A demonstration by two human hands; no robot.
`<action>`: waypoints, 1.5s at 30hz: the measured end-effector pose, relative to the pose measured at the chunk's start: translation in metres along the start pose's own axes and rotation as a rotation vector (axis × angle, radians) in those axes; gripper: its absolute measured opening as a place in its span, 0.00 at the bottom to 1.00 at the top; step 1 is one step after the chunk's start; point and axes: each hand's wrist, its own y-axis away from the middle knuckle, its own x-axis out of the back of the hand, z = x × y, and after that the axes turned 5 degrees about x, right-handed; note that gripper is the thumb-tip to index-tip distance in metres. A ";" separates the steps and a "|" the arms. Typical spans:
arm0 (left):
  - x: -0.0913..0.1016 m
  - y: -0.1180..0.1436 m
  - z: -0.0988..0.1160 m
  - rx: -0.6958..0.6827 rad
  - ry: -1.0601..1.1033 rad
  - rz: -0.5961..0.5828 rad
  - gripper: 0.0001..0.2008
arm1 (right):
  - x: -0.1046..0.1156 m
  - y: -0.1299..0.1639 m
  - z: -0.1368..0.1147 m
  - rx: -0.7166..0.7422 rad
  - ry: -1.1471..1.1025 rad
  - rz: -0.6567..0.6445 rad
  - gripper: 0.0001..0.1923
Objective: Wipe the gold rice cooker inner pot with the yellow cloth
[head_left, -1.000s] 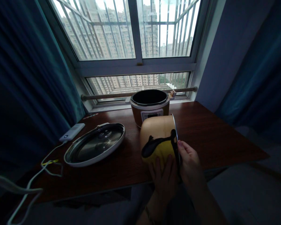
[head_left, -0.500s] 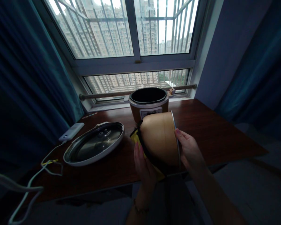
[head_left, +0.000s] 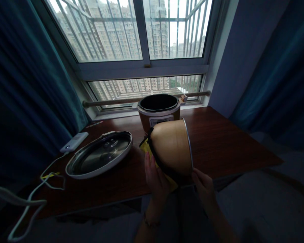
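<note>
- Head view: the right hand (head_left: 204,187) has slid down since half a second ago. Before, it gripped the metal rim of the inner pot (head_left: 173,148) at its middle; now it pinches the lowest part of the rim, with the fingers closed on the edge.
- The left hand (head_left: 154,175) stays almost where it was, with the fingers stretched up along the base side of the inner pot. It presses the yellow cloth (head_left: 148,150) with black trim against the pot's bottom, so this hand is closed on the cloth and the pot together.
- The inner pot is held in the air above the near edge of the worktop (head_left: 225,141), lying on its side with the open mouth turned to the right. It has turned a little, so I judge that the wiping of its outside goes on, now at another part of the wall.
- Both forearms come up from below; the right wrist is lower and bent upward to reach the rim.
- Behind the pot stands the cooker body (head_left: 158,111), open. Its lid (head_left: 98,153) lies on the worktop to the left, near a white power bank (head_left: 74,142) with its cable (head_left: 27,202).
</note>
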 end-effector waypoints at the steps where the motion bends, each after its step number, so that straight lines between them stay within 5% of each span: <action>1: 0.000 0.001 0.001 -0.018 -0.035 -0.002 0.25 | -0.002 0.000 0.000 -0.006 0.001 0.027 0.20; 5: 0.000 0.009 0.009 -0.165 -0.207 -0.026 0.28 | -0.003 -0.002 0.000 -0.060 -0.048 0.071 0.22; 14: -0.010 0.026 0.060 -0.431 -0.358 -0.140 0.22 | -0.001 0.000 -0.021 -0.218 -0.390 -0.093 0.18; 20: -0.004 0.013 0.055 -0.552 -0.388 -0.134 0.21 | -0.004 0.002 -0.040 -0.299 -0.490 -0.085 0.15; 30: 0.009 -0.004 0.008 -0.198 -0.129 -0.047 0.24 | -0.021 -0.009 -0.057 -0.337 -0.514 0.037 0.19; 38: 0.006 0.004 0.011 -0.160 -0.073 -0.062 0.24 | -0.010 -0.022 -0.048 -0.255 -0.434 0.033 0.23; 45: 0.006 -0.002 0.012 -0.158 -0.085 -0.064 0.24 | 0.010 -0.004 -0.011 -0.144 -0.241 -0.028 0.21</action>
